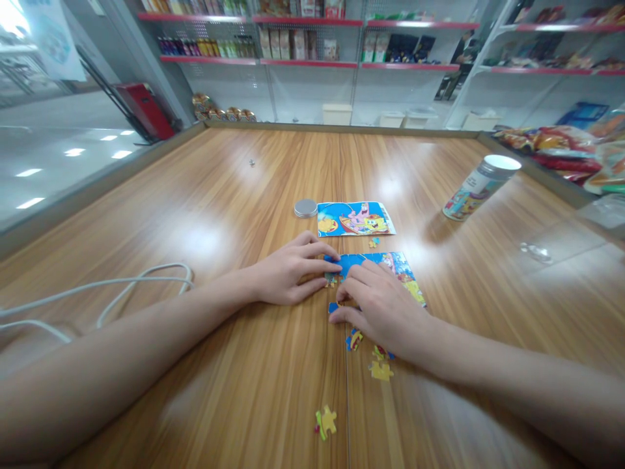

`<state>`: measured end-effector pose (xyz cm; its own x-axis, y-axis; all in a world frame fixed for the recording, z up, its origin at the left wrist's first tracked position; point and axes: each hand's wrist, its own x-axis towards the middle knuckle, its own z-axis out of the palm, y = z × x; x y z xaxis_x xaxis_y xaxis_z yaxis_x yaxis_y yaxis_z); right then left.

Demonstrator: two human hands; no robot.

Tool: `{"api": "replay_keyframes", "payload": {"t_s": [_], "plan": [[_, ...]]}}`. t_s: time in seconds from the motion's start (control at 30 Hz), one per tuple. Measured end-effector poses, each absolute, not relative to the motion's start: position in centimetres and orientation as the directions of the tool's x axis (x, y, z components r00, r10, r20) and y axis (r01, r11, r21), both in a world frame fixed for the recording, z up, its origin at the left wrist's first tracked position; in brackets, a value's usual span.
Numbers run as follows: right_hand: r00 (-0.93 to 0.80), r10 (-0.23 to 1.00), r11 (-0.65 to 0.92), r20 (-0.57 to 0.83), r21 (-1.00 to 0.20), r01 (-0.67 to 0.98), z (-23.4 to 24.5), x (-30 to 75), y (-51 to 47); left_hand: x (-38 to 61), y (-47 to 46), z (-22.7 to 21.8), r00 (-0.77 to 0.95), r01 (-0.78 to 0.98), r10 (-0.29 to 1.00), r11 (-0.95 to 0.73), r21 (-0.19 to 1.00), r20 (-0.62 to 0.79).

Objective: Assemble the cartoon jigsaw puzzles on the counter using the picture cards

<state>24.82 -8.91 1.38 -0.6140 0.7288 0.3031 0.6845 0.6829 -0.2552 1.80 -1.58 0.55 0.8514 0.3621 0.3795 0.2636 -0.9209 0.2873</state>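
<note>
A partly built jigsaw puzzle lies on the wooden table, mostly blue with cartoon colours. My left hand rests at its left edge, fingers stretched out and pressing on the blue pieces. My right hand lies over the puzzle's lower left part, fingers bent down onto the pieces; I cannot see whether it holds one. Loose pieces lie near my right hand, and one yellow piece sits closer to me. A reference picture lies just beyond the puzzle.
A round metal lid sits left of the picture. A cylindrical tin stands at the right. A white cable loops on the left. Snack bags pile at the far right; shop shelves stand behind.
</note>
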Motion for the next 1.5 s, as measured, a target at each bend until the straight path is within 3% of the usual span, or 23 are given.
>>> {"api": "replay_keyframes", "payload": {"t_s": [0.27, 0.53, 0.73, 0.87, 1.5], "plan": [[-0.617, 0.726, 0.687, 0.303, -0.273, 0.673, 0.9, 24.5, -8.8, 1.9, -1.5, 0.4, 0.853, 0.251, 0.347, -0.928, 0.276, 0.390], [-0.571, 0.723, 0.691, 0.390, -0.406, 0.599, 3.1, 27.0, -6.1, 1.8, -1.5, 0.4, 0.850, 0.257, 0.352, -0.926, 0.276, 0.391], [-0.759, 0.605, 0.795, 0.241, -0.236, 0.559, 3.2, 30.9, -4.0, 1.6, -1.5, 0.5, 0.856, 0.280, 0.366, -0.922, 0.268, 0.366], [-0.777, 0.619, 0.784, 0.116, -0.151, 0.602, 1.6, 30.7, -4.4, 1.5, -1.6, 0.5, 0.845, 0.299, 0.383, -0.917, 0.265, 0.374], [-0.766, 0.620, 0.784, 0.172, -0.178, 0.595, 1.4, 30.3, -4.7, 2.0, -3.5, 1.9, 0.911, 0.056, 0.178, -0.947, 0.317, 0.371]]}}
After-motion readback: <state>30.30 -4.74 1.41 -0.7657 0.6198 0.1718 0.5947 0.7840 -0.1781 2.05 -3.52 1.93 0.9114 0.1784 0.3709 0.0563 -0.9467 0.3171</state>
